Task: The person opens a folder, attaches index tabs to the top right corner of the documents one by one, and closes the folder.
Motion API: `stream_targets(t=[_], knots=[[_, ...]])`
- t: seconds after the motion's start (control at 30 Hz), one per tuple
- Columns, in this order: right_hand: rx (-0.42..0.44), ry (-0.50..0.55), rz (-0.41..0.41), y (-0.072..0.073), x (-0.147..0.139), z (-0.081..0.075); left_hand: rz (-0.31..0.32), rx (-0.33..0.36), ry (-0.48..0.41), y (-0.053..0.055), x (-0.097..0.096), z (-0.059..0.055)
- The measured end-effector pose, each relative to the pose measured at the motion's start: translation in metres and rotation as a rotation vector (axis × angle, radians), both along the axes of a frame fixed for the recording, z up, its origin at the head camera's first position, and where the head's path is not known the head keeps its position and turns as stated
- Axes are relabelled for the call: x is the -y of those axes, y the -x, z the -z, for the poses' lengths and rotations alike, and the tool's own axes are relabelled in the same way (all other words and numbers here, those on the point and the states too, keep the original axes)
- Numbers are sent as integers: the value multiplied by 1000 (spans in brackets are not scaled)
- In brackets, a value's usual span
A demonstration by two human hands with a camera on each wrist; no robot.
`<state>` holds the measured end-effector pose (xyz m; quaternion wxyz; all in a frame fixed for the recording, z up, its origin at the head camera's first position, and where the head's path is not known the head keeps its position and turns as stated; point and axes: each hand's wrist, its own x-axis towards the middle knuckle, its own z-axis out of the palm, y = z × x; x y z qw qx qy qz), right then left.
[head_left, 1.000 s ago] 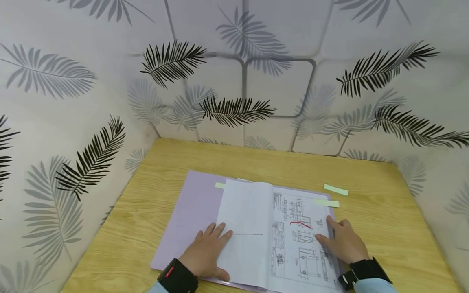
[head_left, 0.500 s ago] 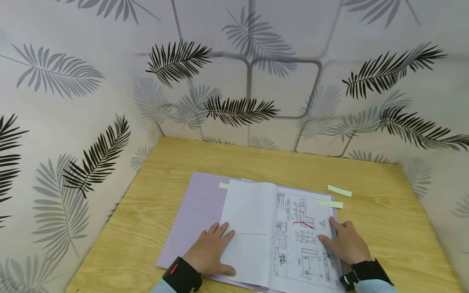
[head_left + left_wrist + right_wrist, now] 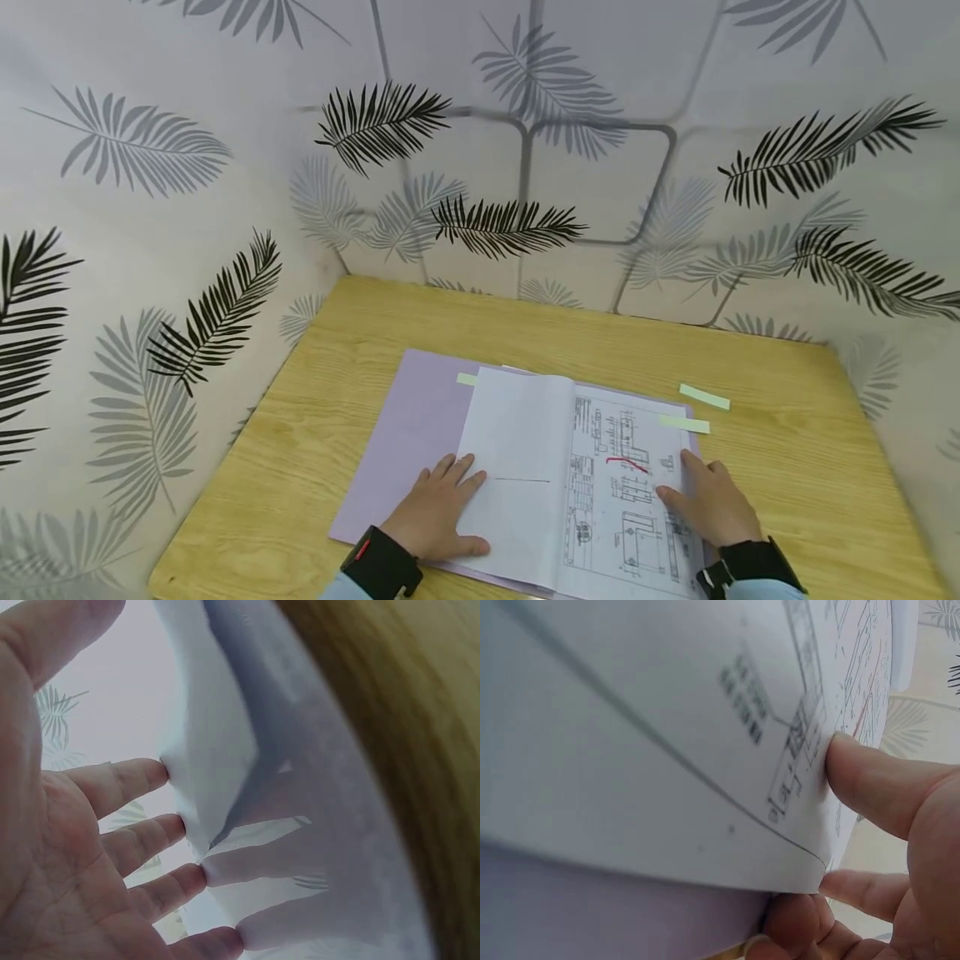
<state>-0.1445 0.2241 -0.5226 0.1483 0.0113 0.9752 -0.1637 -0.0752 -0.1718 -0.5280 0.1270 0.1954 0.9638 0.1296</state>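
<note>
A purple folder (image 3: 424, 417) lies spread on the table. Its turned page (image 3: 517, 433) is white with one thin line. On the right is a printed technical drawing (image 3: 611, 500) with a red mark. My left hand (image 3: 438, 508) rests with spread fingers across the folder and the turned page's left edge. In the left wrist view, the fingertips (image 3: 176, 825) touch the glossy sheet. My right hand (image 3: 716, 500) holds the drawing's right edge. In the right wrist view, the thumb (image 3: 877, 784) lies on the drawing and the other fingers curl at its edge.
Pale green sticky tabs mark the pages: one tab (image 3: 686, 424) on the drawing, another tab (image 3: 467, 379) at the turned page's top left. A loose green strip (image 3: 705, 397) lies beyond the folder on the wooden table (image 3: 285, 467). Leaf-patterned cloth (image 3: 480, 167) rises behind.
The whole scene has shifted slightly right in the head view. Both hands keep their places on the folder and pages.
</note>
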Motion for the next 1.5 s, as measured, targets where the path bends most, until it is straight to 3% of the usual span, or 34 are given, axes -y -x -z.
stream_targets(t=[0.6, 0.7, 0.87, 1.13, 1.5], knots=[[-142, -49, 45, -11, 10, -9, -44, 11, -33, -4, -7, -3], [-126, 46, 53, -10, 6, -7, -47, -6, -32, -5, -8, -3], [-13, 279, 72, -10, -10, -10, -44, -47, -38, -7, -10, -6], [10, 408, 63, -13, -25, -19, -54, -95, -84, -7, -13, -12], [184, 725, 120, -14, -26, -32, -68, -184, -112, -7, -19, -16]])
